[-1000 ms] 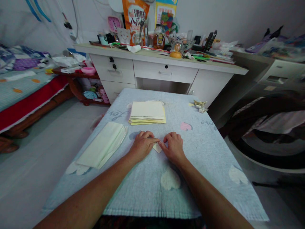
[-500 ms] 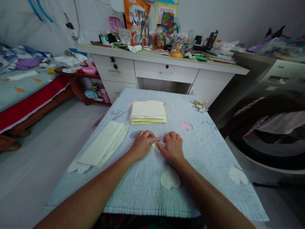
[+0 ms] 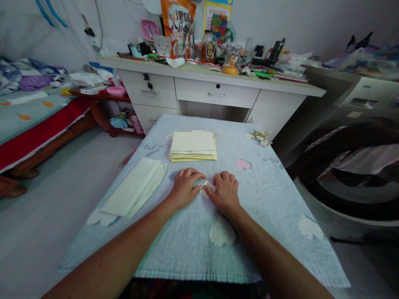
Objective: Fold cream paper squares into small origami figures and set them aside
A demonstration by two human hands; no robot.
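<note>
Bed (image 3: 28, 120) at far left, red along its side; low shelf (image 3: 99, 96) just beside it, cluttered; I see all this from the head view only. Nearer me, on the cloth-covered surface (image 3: 264, 195), a pale folded sheet (image 3: 134, 189) lies at the left edge, angled toward me; beyond it and nearer the middle sits a stack (image 3: 192, 146) of yellowish paper squares, well apart from my hands. My left hand (image 3: 184, 187) lies palm down on the cloth, fingers bent, its tips pressing on a small white paper (image 3: 205, 189); that grip is narrow, pinning the paper flat rather than closing round it. Paper itself is near the middle of the surface, between my two hands and mostly hidden by them; only a small corner shows. My right hand (image 3: 225, 190) touches the paper from the other side, knuckles up, fingers curled down on its edge; grip likewise narrow, holding the paper against the cloth. Further right, near the far corner, a small folded figure (image 3: 261, 135) rests by itself. Behind everything runs a white desk (image 3: 218, 93), its top crowded with bottles and oddments.
</note>
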